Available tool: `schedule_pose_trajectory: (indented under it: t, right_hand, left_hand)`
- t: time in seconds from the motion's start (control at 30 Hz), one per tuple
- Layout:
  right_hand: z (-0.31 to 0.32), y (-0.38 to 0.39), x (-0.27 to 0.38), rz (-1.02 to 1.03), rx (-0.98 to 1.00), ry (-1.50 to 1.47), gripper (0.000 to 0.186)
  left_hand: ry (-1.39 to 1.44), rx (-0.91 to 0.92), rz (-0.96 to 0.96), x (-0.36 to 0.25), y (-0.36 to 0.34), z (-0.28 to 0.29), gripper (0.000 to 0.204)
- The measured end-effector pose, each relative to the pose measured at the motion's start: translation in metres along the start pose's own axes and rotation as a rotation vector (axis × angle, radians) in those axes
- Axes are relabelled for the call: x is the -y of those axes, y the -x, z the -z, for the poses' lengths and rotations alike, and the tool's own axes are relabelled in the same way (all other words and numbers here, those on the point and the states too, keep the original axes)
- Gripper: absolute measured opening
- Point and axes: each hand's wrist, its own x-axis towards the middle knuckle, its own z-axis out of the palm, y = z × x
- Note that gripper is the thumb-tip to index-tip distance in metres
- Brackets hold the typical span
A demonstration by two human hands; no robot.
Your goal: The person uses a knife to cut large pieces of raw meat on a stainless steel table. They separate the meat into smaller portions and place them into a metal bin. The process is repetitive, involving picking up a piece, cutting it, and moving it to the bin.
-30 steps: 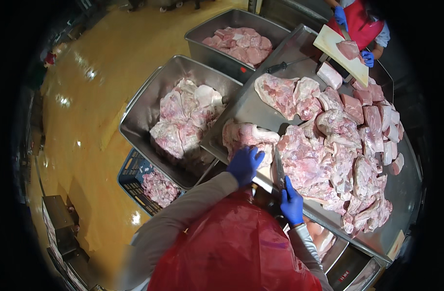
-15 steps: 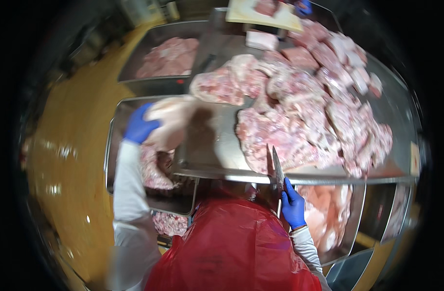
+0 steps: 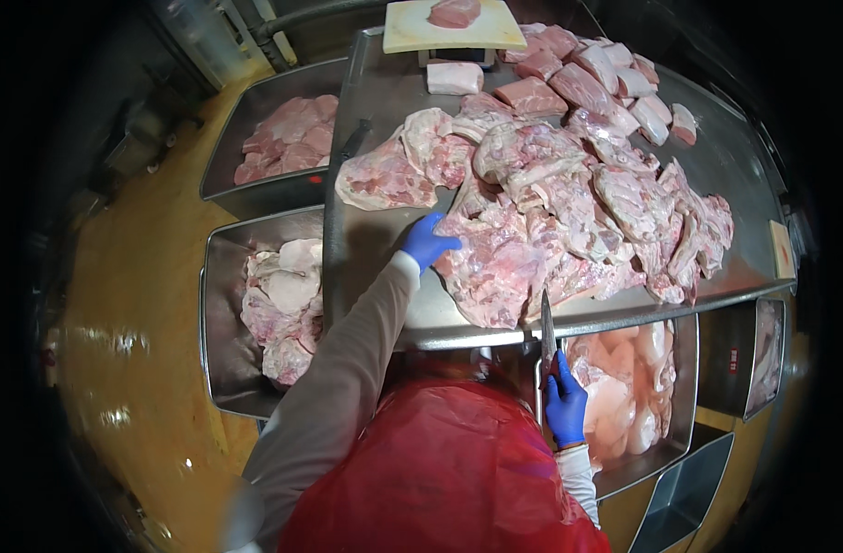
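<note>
At the left edge of a broad slab of raw, fatty meat (image 3: 495, 267) is my blue-gloved left hand (image 3: 429, 243). Its thumb lies over the rim and the fingers curl at the edge, partly out of sight. My right hand (image 3: 566, 405), also gloved in blue, is closed round the handle of a knife (image 3: 548, 332). The blade points away from me across the table's front edge, its tip beside the slab. More fatty meat pieces (image 3: 615, 203) lie heaped behind and to the right on the steel table (image 3: 421, 309).
Left of the table stand a steel tub (image 3: 221, 359) with fatty pieces and a farther tub (image 3: 221, 166) of pink meat. A yellowish cutting board (image 3: 408, 29) bears one cut at the back, near trimmed blocks (image 3: 583, 88). Under the front edge is another filled tub (image 3: 684, 405).
My left hand has let go of a pale piece over the left tub and moved right to the slab. That piece now lies in the tub. The knife stays in my right hand.
</note>
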Motion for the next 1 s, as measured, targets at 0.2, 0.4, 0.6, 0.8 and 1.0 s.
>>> schedule_pose_trajectory:
  t: [0.2,0.4,0.6,0.8,1.0]
  right_hand:
    - [-0.008,-0.011,0.001,0.124,0.046,0.053,0.057]
    - [-0.028,-0.057,0.018,0.343,0.273,0.155,0.058]
    - [-0.050,-0.095,0.054,0.475,0.412,0.259,0.062]
    - [-0.066,-0.109,0.051,0.493,0.448,0.474,0.062]
    - [-0.062,-0.112,0.047,0.455,0.470,0.376,0.065]
  left_hand:
    - [-0.006,-0.141,0.061,-0.014,0.074,0.041,0.043]
    - [-0.545,-0.502,-0.101,0.000,0.096,0.083,0.049]
    - [-1.039,-0.175,-0.547,-0.032,0.164,0.039,0.038]
    - [-0.953,0.081,-0.322,0.003,0.152,0.052,0.027]
    - [-0.511,-0.363,-0.001,-0.039,0.131,0.032,0.022]
